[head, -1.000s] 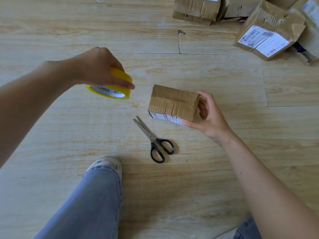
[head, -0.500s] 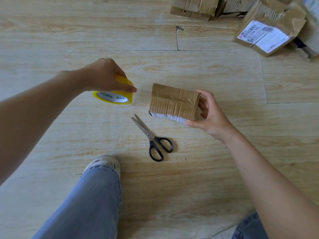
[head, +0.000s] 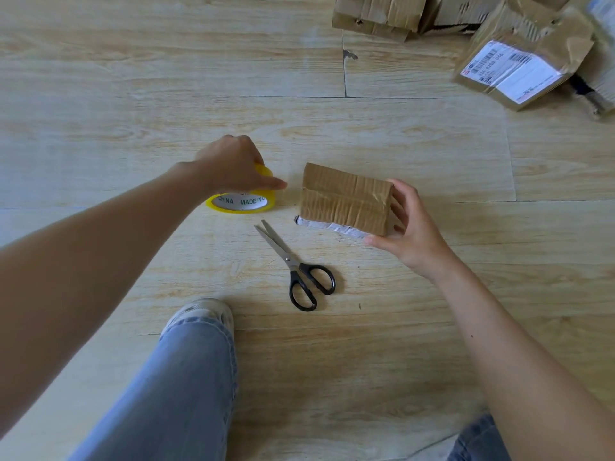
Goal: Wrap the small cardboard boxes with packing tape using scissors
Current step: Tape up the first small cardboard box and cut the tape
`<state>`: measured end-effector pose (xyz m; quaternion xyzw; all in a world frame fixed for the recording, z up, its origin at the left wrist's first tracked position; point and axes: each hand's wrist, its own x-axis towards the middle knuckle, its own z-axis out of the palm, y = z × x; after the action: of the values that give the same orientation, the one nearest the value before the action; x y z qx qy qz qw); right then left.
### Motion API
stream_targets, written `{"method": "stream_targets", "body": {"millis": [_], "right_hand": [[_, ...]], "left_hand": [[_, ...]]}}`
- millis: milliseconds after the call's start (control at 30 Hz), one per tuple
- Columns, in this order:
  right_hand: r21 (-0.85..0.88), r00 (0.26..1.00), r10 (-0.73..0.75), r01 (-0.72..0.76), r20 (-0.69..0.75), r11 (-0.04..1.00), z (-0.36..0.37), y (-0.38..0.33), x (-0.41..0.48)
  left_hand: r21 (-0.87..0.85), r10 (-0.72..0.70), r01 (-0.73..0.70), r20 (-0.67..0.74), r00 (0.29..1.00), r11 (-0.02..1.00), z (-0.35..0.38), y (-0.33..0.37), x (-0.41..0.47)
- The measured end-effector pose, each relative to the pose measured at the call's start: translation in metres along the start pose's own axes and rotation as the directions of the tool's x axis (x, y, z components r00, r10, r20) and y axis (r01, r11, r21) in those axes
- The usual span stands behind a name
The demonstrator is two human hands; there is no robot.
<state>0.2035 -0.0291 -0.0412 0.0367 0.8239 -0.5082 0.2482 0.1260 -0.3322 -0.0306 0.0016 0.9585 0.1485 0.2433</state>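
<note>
Pale plank floor (head: 100,78) — nearest lie the scissors (head: 293,264), untouched. Beyond them, the left hand (head: 233,164) curls over the tape roll (head: 241,202), just left of the small box (head: 346,201). The box's long axis runs left to right, and the right hand (head: 409,231) clasps its right end. More boxes (head: 519,68) are piled farther off.

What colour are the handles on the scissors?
Black, on the scissors lying on the floor; the head view shows them clearly.

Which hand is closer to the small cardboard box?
Right. The right hand holds the small brown cardboard box; the left hand, apart, left of the box, grips a yellow tape roll.
</note>
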Motion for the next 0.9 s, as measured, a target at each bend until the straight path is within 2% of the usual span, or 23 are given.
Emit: {"method": "stream_targets", "body": {"millis": [100,200,267,367,433,467,567,667,733,800,900], "right_hand": [[-0.212,0.999,-0.001,-0.006,-0.033,0.977,0.001,-0.016,-0.004],[-0.513,0.977,-0.204,0.143,-0.065,0.846,0.018,-0.044,0.0],[-0.634,0.96,-0.28,0.234,0.029,0.737,0.038,-0.063,0.01],[-0.729,0.95,-0.243,0.307,0.196,0.611,0.061,-0.077,0.03],[-0.788,0.943,-0.246,0.325,0.226,0.523,0.065,-0.077,0.04],[-0.796,0.941,-0.261,0.325,0.217,0.51,0.065,-0.076,0.043],[-0.758,0.931,-0.305,0.343,0.198,0.554,0.06,-0.076,0.045],[-0.671,0.927,-0.354,0.341,0.124,0.658,0.048,-0.08,0.042],[-0.616,0.93,-0.358,0.327,0.077,0.716,0.037,-0.082,0.039],[-0.573,0.936,-0.348,0.317,0.059,0.756,0.03,-0.083,0.036],[-0.455,0.942,-0.333,0.307,0.022,0.836,0.026,-0.086,0.031]], "left_hand": [[0.015,0.01,-0.01,0.006,1.0,1.0,0.001,0.004,-0.001],[0.011,0.017,-0.017,0.007,1.0,1.0,0.004,0.006,-0.002],[0.015,0.015,-0.015,0.007,1.0,1.0,0.003,0.007,-0.003],[0.01,0.015,-0.016,0.007,1.0,1.0,0.0,0.008,-0.005],[0.01,0.02,-0.02,0.017,1.0,1.0,-0.004,0.006,-0.008],[0.015,0.027,-0.027,0.017,0.999,1.0,-0.008,0.003,-0.01],[-0.065,0.048,-0.047,0.015,0.999,0.997,-0.022,-0.006,-0.015],[-0.404,0.09,-0.042,0.102,0.991,0.914,-0.042,-0.014,-0.024],[-0.542,0.144,-0.056,0.122,0.982,0.839,-0.055,-0.016,-0.033],[-0.542,0.186,-0.099,0.108,0.977,0.835,-0.065,-0.014,-0.041],[-0.352,0.225,-0.208,0.009,0.974,0.913,-0.077,-0.007,-0.045]]}}
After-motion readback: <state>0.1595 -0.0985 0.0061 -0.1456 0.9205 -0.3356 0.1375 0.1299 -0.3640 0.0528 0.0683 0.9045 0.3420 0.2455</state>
